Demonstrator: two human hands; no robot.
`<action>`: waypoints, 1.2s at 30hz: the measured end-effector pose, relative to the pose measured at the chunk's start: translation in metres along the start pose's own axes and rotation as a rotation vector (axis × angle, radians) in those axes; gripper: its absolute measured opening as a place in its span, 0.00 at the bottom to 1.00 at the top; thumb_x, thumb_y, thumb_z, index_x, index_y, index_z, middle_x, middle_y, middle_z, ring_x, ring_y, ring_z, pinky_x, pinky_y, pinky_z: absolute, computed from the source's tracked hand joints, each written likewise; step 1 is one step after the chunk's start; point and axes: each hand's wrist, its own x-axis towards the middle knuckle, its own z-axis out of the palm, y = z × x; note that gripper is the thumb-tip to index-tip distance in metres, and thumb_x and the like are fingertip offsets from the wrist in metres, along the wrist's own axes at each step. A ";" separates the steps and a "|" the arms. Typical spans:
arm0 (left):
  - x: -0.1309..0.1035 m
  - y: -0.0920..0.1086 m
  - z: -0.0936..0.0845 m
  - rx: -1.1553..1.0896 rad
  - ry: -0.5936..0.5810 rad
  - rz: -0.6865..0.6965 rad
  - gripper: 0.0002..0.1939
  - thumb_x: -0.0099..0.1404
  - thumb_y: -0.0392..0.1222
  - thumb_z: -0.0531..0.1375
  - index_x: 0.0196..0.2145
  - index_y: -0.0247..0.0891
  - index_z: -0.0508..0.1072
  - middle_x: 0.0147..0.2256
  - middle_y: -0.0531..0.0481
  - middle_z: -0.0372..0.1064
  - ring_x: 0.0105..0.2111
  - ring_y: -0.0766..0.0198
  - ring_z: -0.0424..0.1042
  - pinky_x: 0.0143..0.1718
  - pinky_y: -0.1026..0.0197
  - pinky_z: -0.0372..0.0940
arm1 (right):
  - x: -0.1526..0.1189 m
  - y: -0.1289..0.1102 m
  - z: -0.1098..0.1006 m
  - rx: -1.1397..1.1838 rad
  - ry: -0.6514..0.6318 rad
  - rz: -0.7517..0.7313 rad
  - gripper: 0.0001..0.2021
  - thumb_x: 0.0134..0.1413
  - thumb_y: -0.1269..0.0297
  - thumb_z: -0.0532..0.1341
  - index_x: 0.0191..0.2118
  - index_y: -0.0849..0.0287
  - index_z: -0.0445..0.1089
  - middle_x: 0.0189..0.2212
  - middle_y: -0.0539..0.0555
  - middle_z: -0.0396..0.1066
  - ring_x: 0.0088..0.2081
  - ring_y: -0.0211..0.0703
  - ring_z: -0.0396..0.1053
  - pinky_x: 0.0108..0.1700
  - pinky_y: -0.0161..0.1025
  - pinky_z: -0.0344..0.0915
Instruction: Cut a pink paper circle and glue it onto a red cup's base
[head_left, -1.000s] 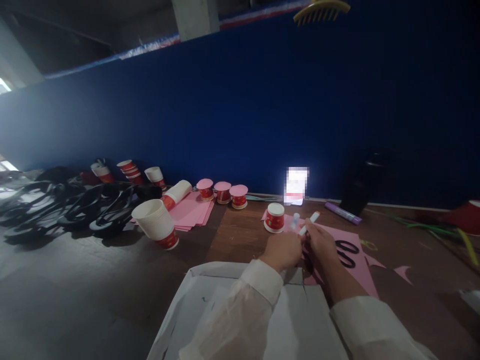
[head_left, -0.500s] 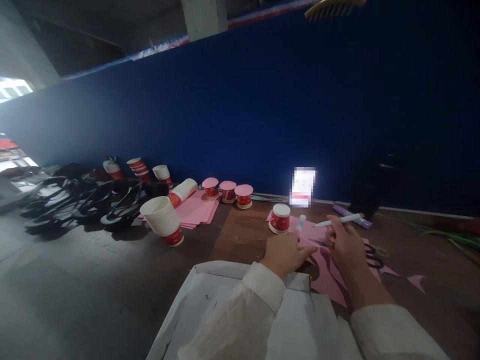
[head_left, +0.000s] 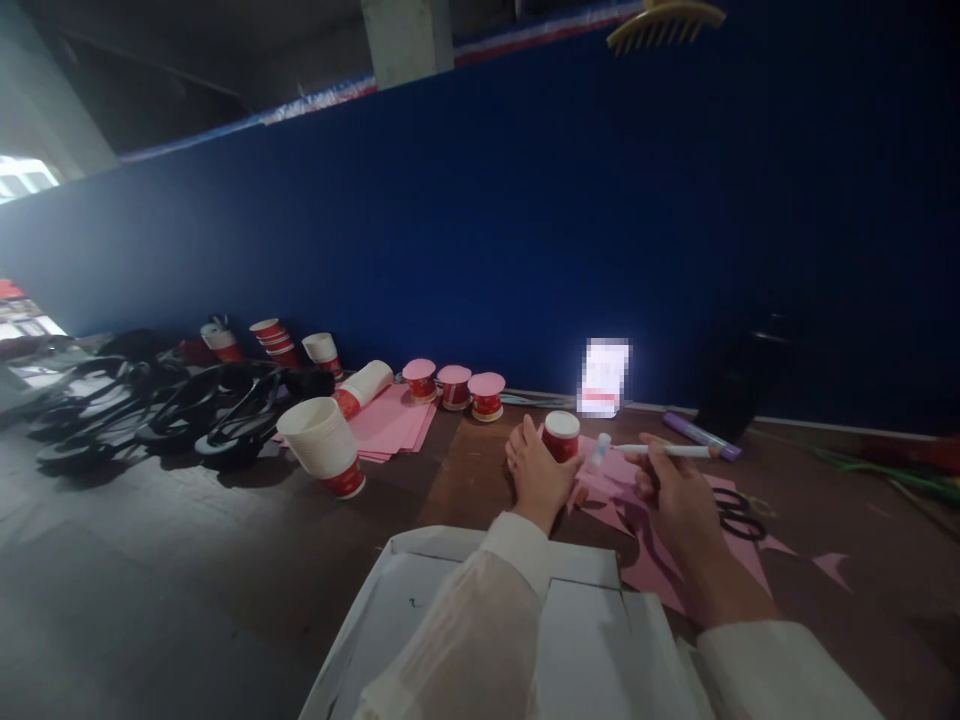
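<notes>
An upside-down red and white paper cup [head_left: 562,424] stands on the table. My left hand [head_left: 540,468] is closed around its near left side, with the thumb across the front and the fingers along the left. My right hand [head_left: 679,495] grips a slim white marker pen [head_left: 694,452] almost level, its tip pointing left toward the cup. A small clear glue-like tube [head_left: 601,448] with a pale cap stands between cup and pen. Cut pink paper [head_left: 660,575] lies under my right hand, and black-handled scissors [head_left: 739,515] rest on it.
Three upside-down cups topped with pink discs [head_left: 454,374] line the back, beside pink sheets [head_left: 394,425]. A stack of cups [head_left: 322,445] leans at left near black straps [head_left: 240,415]. A purple marker [head_left: 701,436] and lit phone [head_left: 604,375] lie by the blue partition [head_left: 480,220]. A white box [head_left: 435,570] sits in front.
My left hand has moved up and left from the paper and now wraps around the cup. My right hand has shifted slightly down and left, bringing the pen more level.
</notes>
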 end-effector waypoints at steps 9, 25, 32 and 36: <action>0.006 -0.002 0.007 0.022 -0.062 -0.025 0.43 0.52 0.44 0.73 0.63 0.40 0.63 0.63 0.35 0.62 0.64 0.41 0.60 0.65 0.46 0.54 | -0.021 -0.011 0.017 -0.195 -0.115 -0.031 0.21 0.50 0.48 0.71 0.46 0.54 0.74 0.39 0.55 0.81 0.22 0.34 0.65 0.20 0.33 0.65; -0.018 0.009 0.007 0.032 0.057 0.325 0.30 0.57 0.44 0.68 0.56 0.38 0.66 0.54 0.38 0.71 0.61 0.46 0.65 0.65 0.46 0.54 | -0.015 -0.001 0.016 -0.269 0.001 -0.181 0.29 0.44 0.48 0.74 0.53 0.49 0.72 0.51 0.56 0.77 0.54 0.53 0.75 0.50 0.49 0.76; -0.035 0.016 -0.002 0.061 -0.015 0.411 0.32 0.60 0.48 0.65 0.60 0.37 0.66 0.55 0.36 0.70 0.59 0.43 0.64 0.66 0.43 0.52 | -0.015 -0.006 0.019 -0.263 -0.042 -0.156 0.36 0.38 0.48 0.76 0.55 0.52 0.70 0.50 0.57 0.77 0.50 0.53 0.76 0.53 0.50 0.73; -0.040 0.019 -0.005 0.014 -0.109 0.397 0.32 0.62 0.46 0.64 0.63 0.39 0.65 0.57 0.35 0.68 0.61 0.41 0.62 0.67 0.42 0.48 | -0.016 -0.005 0.019 -0.274 -0.061 -0.168 0.36 0.36 0.48 0.77 0.53 0.52 0.72 0.53 0.56 0.75 0.50 0.51 0.74 0.51 0.47 0.73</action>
